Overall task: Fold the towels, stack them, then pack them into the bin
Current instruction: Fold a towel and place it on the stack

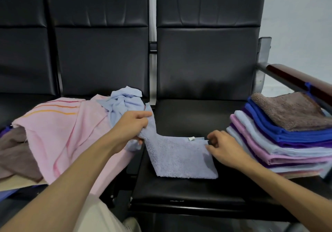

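Observation:
A lavender-blue towel (177, 158) lies partly spread on the black seat (190, 116) in the middle. My left hand (130, 129) grips its left end and lifts it off the seat. My right hand (223, 148) pinches the towel's right corner, near a small white tag (191, 138). On the right side of the seat stands a stack of folded towels (280, 138) in blue, purple, pink and pale blue, with a brown one (291, 111) on top. Unfolded towels are heaped on the seat to the left: a pink striped one (59, 133) and a crumpled light blue one (124, 102). No bin is in view.
A row of black chairs with tall backrests (206, 52) runs across the view. A dark wooden armrest (298, 79) stands at the right, above the stack. A brown towel (14, 151) lies at the far left edge. My knee in beige trousers (97, 217) shows at the bottom.

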Motion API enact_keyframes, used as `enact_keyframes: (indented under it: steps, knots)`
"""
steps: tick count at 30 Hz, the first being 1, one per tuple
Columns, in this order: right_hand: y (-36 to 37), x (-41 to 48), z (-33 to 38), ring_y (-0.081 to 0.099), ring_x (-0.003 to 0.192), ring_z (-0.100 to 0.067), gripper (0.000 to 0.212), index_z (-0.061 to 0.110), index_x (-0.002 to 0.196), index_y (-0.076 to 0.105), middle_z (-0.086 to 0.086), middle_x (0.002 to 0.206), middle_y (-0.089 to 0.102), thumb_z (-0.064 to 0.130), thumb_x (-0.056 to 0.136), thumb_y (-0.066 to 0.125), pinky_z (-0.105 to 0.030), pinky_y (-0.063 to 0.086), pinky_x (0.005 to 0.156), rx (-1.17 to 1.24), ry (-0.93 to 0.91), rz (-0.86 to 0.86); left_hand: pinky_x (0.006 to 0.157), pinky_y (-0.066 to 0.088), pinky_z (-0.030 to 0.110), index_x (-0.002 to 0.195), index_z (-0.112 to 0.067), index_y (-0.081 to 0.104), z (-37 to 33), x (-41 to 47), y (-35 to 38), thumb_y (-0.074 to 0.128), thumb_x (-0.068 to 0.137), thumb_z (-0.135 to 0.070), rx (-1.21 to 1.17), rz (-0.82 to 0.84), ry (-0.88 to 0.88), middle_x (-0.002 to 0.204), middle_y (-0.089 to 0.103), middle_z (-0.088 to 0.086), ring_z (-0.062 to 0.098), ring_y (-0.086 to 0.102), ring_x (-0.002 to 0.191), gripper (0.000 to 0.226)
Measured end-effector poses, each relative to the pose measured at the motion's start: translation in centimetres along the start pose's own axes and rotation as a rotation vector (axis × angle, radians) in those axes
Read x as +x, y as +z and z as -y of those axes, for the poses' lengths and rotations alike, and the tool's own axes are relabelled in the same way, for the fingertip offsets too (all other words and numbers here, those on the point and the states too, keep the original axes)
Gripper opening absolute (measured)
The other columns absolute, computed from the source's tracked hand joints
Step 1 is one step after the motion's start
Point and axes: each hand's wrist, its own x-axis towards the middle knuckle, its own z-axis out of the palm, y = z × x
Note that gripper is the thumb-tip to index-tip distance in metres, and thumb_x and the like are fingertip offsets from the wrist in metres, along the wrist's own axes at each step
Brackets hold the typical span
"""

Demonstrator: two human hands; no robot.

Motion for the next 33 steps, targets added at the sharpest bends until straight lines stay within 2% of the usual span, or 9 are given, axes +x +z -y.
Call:
enact_keyframes:
  steps: [3,6,10,17,21,24,26,30,33]
  knots:
    - [0.1,-0.5,-1.1,0.062,0.070,-0.011,0.007,0.016,0.091,0.062,-0.002,0.083,0.068,0.021,0.086,0.064,-0.022,0.051,0.060,0.167,0.232,0.201,0.034,0.039,0.021,0.130,-0.009,0.057,-1.1,-0.3,2.3,0.040,0.089,0.006,0.053,0.085,0.024,0.048,0.053,-0.005,0.008,0.043,0.036,0.047]
    - [0.9,-0.8,-1.4,0.054,0.057,-0.007,0.004,0.013,0.083,0.066,0.001,0.070,0.063,0.013,0.086,0.065,-0.016,0.041,0.046,0.356,0.320,0.255,0.039,0.045,0.023,0.136,-0.009,0.052,-1.6,-0.5,4.9,0.042,0.090,0.004,0.131,0.191,0.040,0.071,0.055,0.003,0.009,0.050,0.044,0.049]
    - [1.3,-0.7,-1.8,0.049,0.054,-0.007,0.005,0.014,0.080,0.068,0.004,0.063,0.059,0.013,0.084,0.068,-0.016,0.035,0.043,0.460,0.347,0.238,0.046,0.051,0.023,0.143,-0.008,0.042,-1.3,0.1,8.4,0.044,0.092,0.000,0.218,0.365,0.020,0.090,0.056,0.003,0.012,0.055,0.054,0.052]
    - [2.2,-1.1,-2.0,0.048,0.059,-0.009,0.012,0.011,0.071,0.068,0.000,0.065,0.058,0.012,0.083,0.067,-0.025,0.041,0.059,0.522,0.315,0.198,0.056,0.056,0.027,0.150,-0.011,0.028,-0.2,1.0,12.6,0.043,0.094,-0.005,0.308,0.556,-0.056,0.088,0.054,0.017,0.017,0.061,0.053,0.058]
    - [1.3,-1.2,-2.2,0.046,0.056,-0.010,0.018,0.007,0.081,0.072,-0.002,0.066,0.059,0.011,0.088,0.057,-0.019,0.038,0.049,0.554,0.322,0.266,0.073,0.059,0.031,0.153,-0.023,0.016,0.4,0.2,13.7,0.045,0.099,-0.014,0.277,0.684,-0.125,0.138,0.039,0.008,0.018,0.064,0.069,0.061]
    - [0.9,-1.1,-2.2,0.049,0.060,-0.011,0.024,0.012,0.081,0.072,-0.001,0.070,0.062,0.009,0.089,0.050,-0.019,0.039,0.050,0.607,0.355,0.298,0.071,0.058,0.029,0.148,-0.022,0.030,1.0,0.3,13.4,0.045,0.099,-0.013,0.258,0.605,-0.089,0.131,0.043,0.002,0.016,0.064,0.070,0.052]
    - [0.8,-1.0,-2.0,0.050,0.061,-0.011,0.026,0.013,0.079,0.068,0.001,0.073,0.062,0.025,0.094,0.051,-0.020,0.038,0.053,0.651,0.376,0.314,0.064,0.055,0.025,0.139,-0.020,0.042,1.0,0.5,12.4,0.047,0.098,-0.012,0.324,0.502,-0.021,0.118,0.051,-0.001,0.014,0.065,0.072,0.042]
    - [0.8,-1.2,-1.8,0.048,0.065,-0.010,0.023,0.016,0.079,0.066,0.003,0.077,0.060,0.037,0.090,0.060,-0.021,0.039,0.058,0.593,0.340,0.320,0.068,0.043,0.027,0.112,-0.019,0.048,1.6,1.5,8.6,0.050,0.093,-0.018,0.838,0.255,0.160,0.104,0.055,0.002,0.015,0.057,0.082,0.019]
    - [1.0,-1.4,-1.4,0.044,0.062,-0.009,0.014,0.016,0.080,0.061,-0.001,0.076,0.056,0.028,0.085,0.067,-0.021,0.035,0.054,0.519,0.286,0.330,0.072,0.040,0.031,0.113,-0.009,0.044,2.3,1.5,6.6,0.051,0.093,-0.030,1.033,0.238,-0.002,0.110,0.056,0.009,0.024,0.057,0.095,0.030]
